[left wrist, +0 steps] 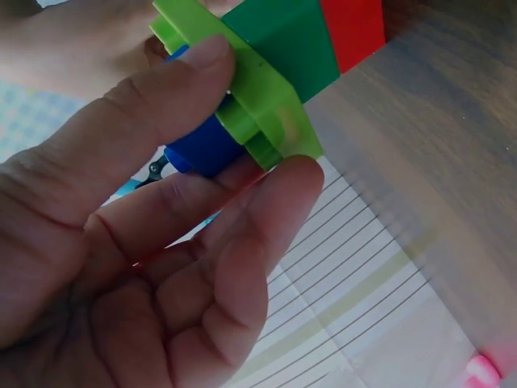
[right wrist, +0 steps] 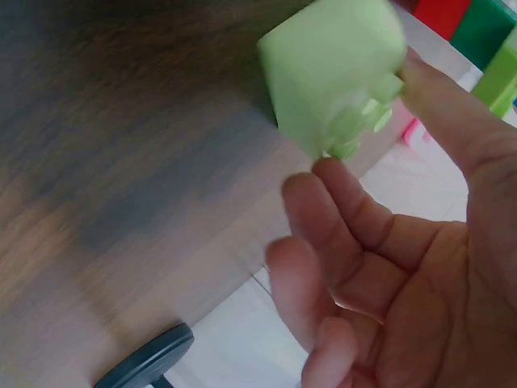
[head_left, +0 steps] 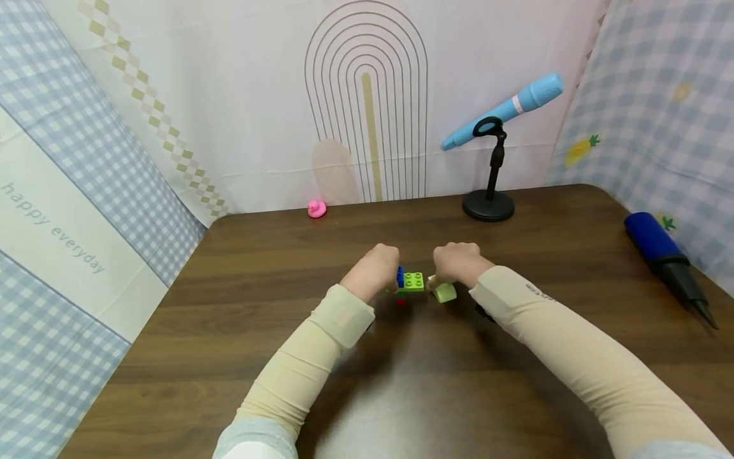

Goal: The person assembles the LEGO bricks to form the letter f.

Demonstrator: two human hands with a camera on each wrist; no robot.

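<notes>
My left hand (head_left: 375,271) pinches a joined group of toy building bricks between thumb and fingers. The group has a lime-green piece (left wrist: 266,109) with studs, a blue brick (left wrist: 206,147), a dark green brick (left wrist: 283,44) and a red brick (left wrist: 355,32) at its outer end. Just to the right, the thumb and fingertips of my right hand (head_left: 459,261) grip a pale green brick (right wrist: 331,73) with a rounded side and small studs. A narrow gap separates the two held pieces in the head view. Both hands are over the middle of the table.
At the back edge of the brown wooden table (head_left: 229,287) sits a pink toy duck (head_left: 316,208). A black stand (head_left: 489,205) is at the back right, its clip overlapping a light-blue microphone-shaped thing (head_left: 510,108). A blue and black hand pump (head_left: 656,248) lies at the right edge.
</notes>
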